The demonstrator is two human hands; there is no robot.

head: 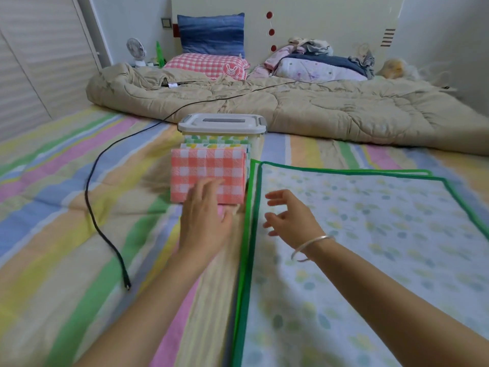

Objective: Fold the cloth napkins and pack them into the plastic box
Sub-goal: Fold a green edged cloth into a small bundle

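soft even indoor light, faint shadows, wide-angle bending at the edges, slight motion blur throughout.

L hand [205, 215] is laid flat, fingertips on folded orange-check napkin [209, 168], stacked w/ others in front of lidded plastic box [222, 124]. R hand [291, 221] is held, fingers loosely spread, over green-edged napkin [370, 234], spread on striped sheet [66, 194].

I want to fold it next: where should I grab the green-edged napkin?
The napkin lies flat and spread, so only edges and corners lift. Probably pinch its far left corner, coming from the left, where the right hand hovers; a second green edge beneath means take the top layer only.
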